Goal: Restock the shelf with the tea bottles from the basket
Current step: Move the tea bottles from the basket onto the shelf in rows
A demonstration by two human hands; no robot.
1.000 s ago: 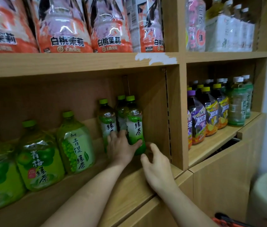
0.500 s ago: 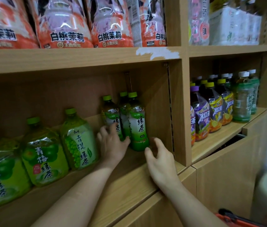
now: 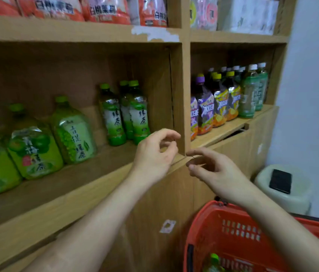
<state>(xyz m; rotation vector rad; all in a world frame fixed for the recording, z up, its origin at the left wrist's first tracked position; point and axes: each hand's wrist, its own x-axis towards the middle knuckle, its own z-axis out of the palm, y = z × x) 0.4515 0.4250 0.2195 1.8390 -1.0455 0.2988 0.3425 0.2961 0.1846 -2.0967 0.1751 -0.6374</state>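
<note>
**A:** What is nearest, at the lower right?

**B:** The red basket (image 3: 233,228). At the bottom edge of the frame a tea bottle (image 3: 214,259) shows little more than its green cap. With the cap uppermost, it seems to stand roughly upright, but most of it is cut off.

**A:** And the hands?

**B:** Both are at mid-frame and hold nothing. The right hand (image 3: 219,171) hangs above the basket, fingers loosely curled. The left hand (image 3: 154,154) is further left, at the edge of the shelf (image 3: 66,185), and just as slack.

**A:** Which one reaches?

**B:** The right, I'd judge, since the bottle lies almost straight below it. Farther back, three small green tea bottles (image 3: 139,114) stand upright beside the divider (image 3: 182,95).
</note>
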